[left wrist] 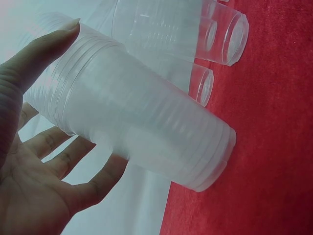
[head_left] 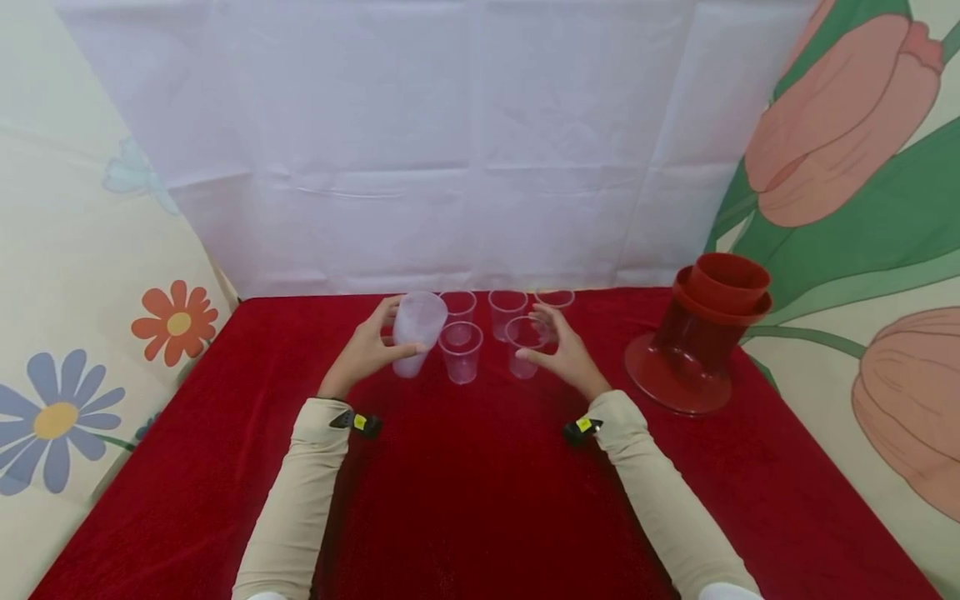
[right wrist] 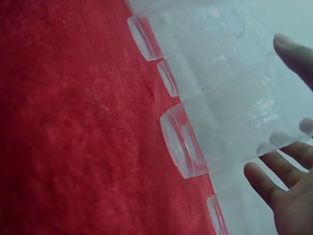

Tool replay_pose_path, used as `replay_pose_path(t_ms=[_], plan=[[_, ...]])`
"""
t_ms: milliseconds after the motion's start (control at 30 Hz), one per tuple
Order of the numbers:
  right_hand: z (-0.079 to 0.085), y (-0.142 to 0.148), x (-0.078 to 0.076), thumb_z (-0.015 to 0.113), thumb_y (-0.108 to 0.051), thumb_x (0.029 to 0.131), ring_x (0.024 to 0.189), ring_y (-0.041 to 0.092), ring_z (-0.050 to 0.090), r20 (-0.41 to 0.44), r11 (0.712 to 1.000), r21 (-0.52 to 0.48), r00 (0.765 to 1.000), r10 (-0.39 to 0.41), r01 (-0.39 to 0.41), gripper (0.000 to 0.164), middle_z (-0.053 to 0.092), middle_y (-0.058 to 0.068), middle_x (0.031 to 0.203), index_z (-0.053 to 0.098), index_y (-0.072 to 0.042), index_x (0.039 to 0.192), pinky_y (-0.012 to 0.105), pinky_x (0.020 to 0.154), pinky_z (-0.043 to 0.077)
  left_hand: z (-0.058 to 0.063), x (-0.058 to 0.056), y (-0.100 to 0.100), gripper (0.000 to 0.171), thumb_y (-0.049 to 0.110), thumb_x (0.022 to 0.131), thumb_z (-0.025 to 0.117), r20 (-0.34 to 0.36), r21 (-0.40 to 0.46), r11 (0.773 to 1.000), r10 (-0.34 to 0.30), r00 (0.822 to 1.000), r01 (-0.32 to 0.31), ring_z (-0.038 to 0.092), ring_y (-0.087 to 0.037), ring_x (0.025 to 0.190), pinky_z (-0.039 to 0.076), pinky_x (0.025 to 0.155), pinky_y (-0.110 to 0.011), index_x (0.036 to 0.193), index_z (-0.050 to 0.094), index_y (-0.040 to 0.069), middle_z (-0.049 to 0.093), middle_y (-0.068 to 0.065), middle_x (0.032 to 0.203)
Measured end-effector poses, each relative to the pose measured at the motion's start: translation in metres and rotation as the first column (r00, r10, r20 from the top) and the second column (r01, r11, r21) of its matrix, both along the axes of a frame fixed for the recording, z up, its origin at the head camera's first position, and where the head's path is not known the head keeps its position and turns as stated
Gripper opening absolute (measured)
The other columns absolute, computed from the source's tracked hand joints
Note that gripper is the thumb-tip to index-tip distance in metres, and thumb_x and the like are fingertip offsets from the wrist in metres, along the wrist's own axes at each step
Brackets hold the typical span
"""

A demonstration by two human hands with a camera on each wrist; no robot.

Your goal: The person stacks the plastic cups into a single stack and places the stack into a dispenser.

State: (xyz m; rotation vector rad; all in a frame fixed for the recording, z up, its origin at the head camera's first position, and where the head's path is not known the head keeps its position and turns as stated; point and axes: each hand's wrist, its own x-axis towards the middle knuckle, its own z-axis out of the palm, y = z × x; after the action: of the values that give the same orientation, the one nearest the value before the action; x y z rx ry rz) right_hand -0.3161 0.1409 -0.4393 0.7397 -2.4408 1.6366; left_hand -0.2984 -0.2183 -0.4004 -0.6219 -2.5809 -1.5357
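In the head view, my left hand point(head_left: 372, 343) holds a nested stack of clear plastic cups point(left wrist: 146, 112), its thumb across the near side by the rims and its fingers behind. The stack leans slightly, base low by the cloth; whether it touches cannot be told. My right hand point(head_left: 564, 354) is around a single upright plastic cup point(right wrist: 234, 117), fingers spread and thumb apart from its wall. Left of that stands another front cup point(head_left: 461, 354). Behind them are more upright cups, including a back-left cup point(head_left: 458, 302), a back-middle cup point(head_left: 507, 312) and a back-right cup point(head_left: 556, 298).
A red cloth point(head_left: 480, 500) covers the table. At the right stands a red flared plastic container point(head_left: 678, 358) with a smaller red cup point(head_left: 731, 279) in its top. A white sheet point(head_left: 465, 150) hangs behind, with flower-patterned cloth on both sides.
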Motion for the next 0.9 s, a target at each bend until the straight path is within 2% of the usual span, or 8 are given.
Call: replay_pose_path(t_ms=[100, 333, 467, 700, 900], plan=[[-0.002, -0.001, 0.001, 0.081, -0.014, 0.085, 0.137, 0.031, 0.043, 0.008, 1.0, -0.001, 1.0, 0.003, -0.003, 0.081, 0.045, 0.017, 0.149, 0.033, -0.012, 0.152, 0.052, 0.113, 0.035, 0.002, 0.001, 0.001, 0.082, 0.013, 0.083, 0.082, 0.003, -0.004, 1.0, -0.003, 1.0, 0.003, 0.048, -0.039, 0.124, 0.052, 0.09, -0.06, 0.15, 0.035, 0.015, 0.046, -0.018, 0.14], [-0.005, -0.005, 0.0, 0.081, -0.012, 0.085, 0.132, 0.036, 0.047, 0.016, 1.0, 0.014, 1.0, 0.01, -0.011, 0.084, 0.046, 0.024, 0.145, 0.031, -0.009, 0.152, 0.056, 0.108, 0.039, 0.027, 0.022, 0.01, 0.077, 0.009, 0.084, 0.079, 0.02, -0.012, 1.0, -0.016, 1.0, 0.017, 0.048, -0.039, 0.124, 0.052, 0.092, -0.058, 0.148, 0.035, 0.007, 0.046, -0.022, 0.138], [-0.007, -0.006, -0.001, 0.079, -0.007, 0.085, 0.132, 0.039, 0.046, 0.019, 1.0, 0.002, 1.0, 0.018, -0.018, 0.081, 0.046, 0.027, 0.145, 0.032, -0.006, 0.151, 0.057, 0.109, 0.038, 0.031, 0.025, 0.011, 0.077, 0.009, 0.084, 0.079, 0.018, -0.016, 1.0, -0.011, 1.0, 0.011, 0.049, -0.04, 0.123, 0.053, 0.091, -0.058, 0.147, 0.036, 0.007, 0.047, -0.022, 0.138], [0.023, -0.011, 0.023, 0.076, -0.002, 0.086, 0.13, 0.044, 0.047, 0.025, 1.0, 0.003, 1.0, 0.014, -0.014, 0.073, 0.049, 0.031, 0.141, 0.034, 0.006, 0.145, 0.058, 0.106, 0.039, 0.03, 0.025, 0.01, 0.077, 0.009, 0.084, 0.079, 0.019, -0.018, 1.0, -0.007, 1.0, 0.008, 0.048, -0.04, 0.124, 0.052, 0.092, -0.059, 0.147, 0.036, 0.007, 0.047, -0.022, 0.138], [0.021, -0.011, 0.023, 0.077, -0.004, 0.087, 0.13, 0.042, 0.047, 0.047, 1.0, -0.006, 0.999, 0.01, -0.01, 0.075, 0.048, 0.032, 0.141, 0.032, 0.007, 0.146, 0.058, 0.105, 0.04, 0.034, 0.028, 0.012, 0.076, 0.009, 0.084, 0.079, 0.017, -0.029, 1.0, -0.006, 1.0, 0.006, 0.048, -0.04, 0.124, 0.052, 0.092, -0.059, 0.147, 0.036, 0.006, 0.047, -0.022, 0.138]])
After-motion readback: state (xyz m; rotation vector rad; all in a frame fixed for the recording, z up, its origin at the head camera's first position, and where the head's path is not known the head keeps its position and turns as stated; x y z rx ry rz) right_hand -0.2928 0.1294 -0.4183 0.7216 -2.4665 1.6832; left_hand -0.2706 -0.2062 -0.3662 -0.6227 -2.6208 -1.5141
